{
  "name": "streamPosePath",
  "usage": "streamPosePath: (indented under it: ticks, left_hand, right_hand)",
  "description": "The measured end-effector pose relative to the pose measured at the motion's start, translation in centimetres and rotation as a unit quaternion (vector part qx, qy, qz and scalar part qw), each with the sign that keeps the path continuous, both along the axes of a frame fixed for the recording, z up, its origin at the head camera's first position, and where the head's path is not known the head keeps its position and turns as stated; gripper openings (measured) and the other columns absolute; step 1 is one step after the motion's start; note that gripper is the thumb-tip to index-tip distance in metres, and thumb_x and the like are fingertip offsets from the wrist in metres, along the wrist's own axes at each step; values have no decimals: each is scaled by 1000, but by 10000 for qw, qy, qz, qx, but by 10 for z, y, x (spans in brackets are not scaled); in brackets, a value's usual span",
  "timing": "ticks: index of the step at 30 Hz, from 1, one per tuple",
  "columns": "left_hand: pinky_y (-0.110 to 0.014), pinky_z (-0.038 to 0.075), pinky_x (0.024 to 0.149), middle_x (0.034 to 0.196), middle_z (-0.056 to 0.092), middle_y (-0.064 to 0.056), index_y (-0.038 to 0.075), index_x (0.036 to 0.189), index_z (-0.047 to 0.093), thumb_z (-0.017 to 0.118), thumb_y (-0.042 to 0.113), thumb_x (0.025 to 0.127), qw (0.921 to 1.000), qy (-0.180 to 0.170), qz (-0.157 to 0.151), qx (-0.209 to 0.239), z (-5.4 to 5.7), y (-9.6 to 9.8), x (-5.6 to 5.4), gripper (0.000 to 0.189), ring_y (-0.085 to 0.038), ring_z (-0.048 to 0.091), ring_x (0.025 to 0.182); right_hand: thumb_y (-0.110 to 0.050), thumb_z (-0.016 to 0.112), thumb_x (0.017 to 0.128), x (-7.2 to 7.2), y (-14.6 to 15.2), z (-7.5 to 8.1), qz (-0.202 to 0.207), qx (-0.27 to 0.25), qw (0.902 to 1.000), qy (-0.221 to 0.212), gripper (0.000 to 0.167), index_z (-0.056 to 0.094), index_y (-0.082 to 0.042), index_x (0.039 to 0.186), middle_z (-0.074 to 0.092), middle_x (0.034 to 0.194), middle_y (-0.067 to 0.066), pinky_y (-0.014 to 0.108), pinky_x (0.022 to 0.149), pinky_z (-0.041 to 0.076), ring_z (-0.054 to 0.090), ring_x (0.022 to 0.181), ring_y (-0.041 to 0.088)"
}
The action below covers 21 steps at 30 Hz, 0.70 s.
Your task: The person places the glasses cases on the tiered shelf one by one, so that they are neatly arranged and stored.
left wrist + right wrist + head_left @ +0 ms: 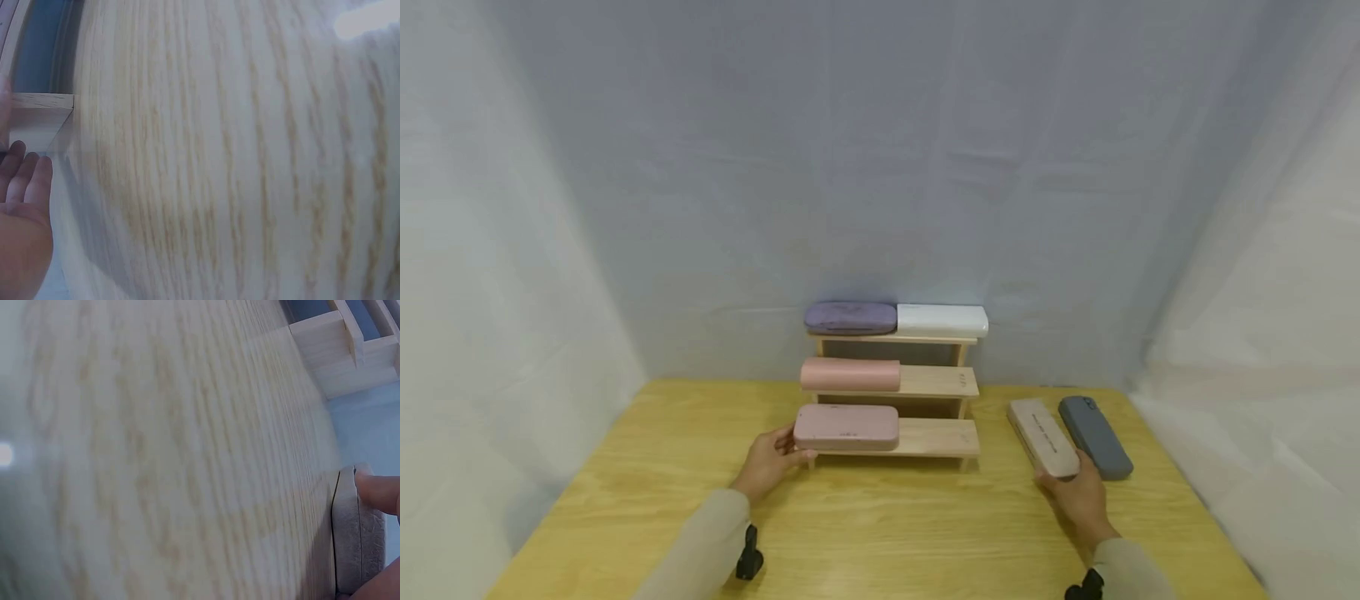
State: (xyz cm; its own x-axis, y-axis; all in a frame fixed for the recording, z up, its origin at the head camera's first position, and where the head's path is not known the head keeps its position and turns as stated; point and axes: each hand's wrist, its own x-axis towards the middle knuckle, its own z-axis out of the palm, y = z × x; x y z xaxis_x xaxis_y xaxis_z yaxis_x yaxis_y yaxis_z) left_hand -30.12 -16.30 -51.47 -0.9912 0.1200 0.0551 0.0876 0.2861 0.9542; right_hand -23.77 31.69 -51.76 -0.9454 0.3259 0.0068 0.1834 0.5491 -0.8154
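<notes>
My left hand [767, 461] is at the left end of the bottom shelf, its fingertips right beside a dusty-pink glasses case [846, 427]. In the left wrist view, the fingers [30, 181] stretch loosely next to the shelf's end. My right hand [1078, 497] grips the near end of a beige glasses case [1043, 437] with dark lettering on top. This case lies on the table to the right of the wooden three-step rack [938, 435]. In the right wrist view, the thumb [377, 492] presses on the beige case [357, 534].
A grey-blue case [1096, 437] lies just right of the beige one. On the middle shelf sits a salmon-pink case [850, 375]; a purple case [850, 317] and a white case [942, 320] share the top. Pale curtains [880, 167] surround the wooden table [880, 525].
</notes>
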Motion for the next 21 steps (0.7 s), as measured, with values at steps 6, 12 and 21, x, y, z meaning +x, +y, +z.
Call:
streamPosePath:
  ticks: [6,12,21]
  left_hand:
    - [-33,54,90,133,54,-24,-5,143,39,75,18,83,9999,105,-136,9,2,4,-2,73,-35,55,120]
    - [-33,55,88,131,56,-23,-6,141,41,75,15,83,9998,157,-44,-98,1,3,0,70,-34,57,117]
    - [-36,53,92,132,56,-23,-6,141,42,77,18,82,9999,87,-4,-86,-2,-3,1,73,-34,56,120]
  right_hand:
    - [-18,73,83,1,2,3,-391,7,9991,-141,86,23,14,144,32,141,38,61,108,28,33,129,52]
    - [-19,74,81,3,-2,3,-530,-116,9985,-107,83,28,11,143,35,139,37,59,109,29,36,127,50]
    - [-21,74,82,3,-3,1,-569,-202,9981,-131,87,25,8,147,33,141,38,58,110,29,35,128,50]
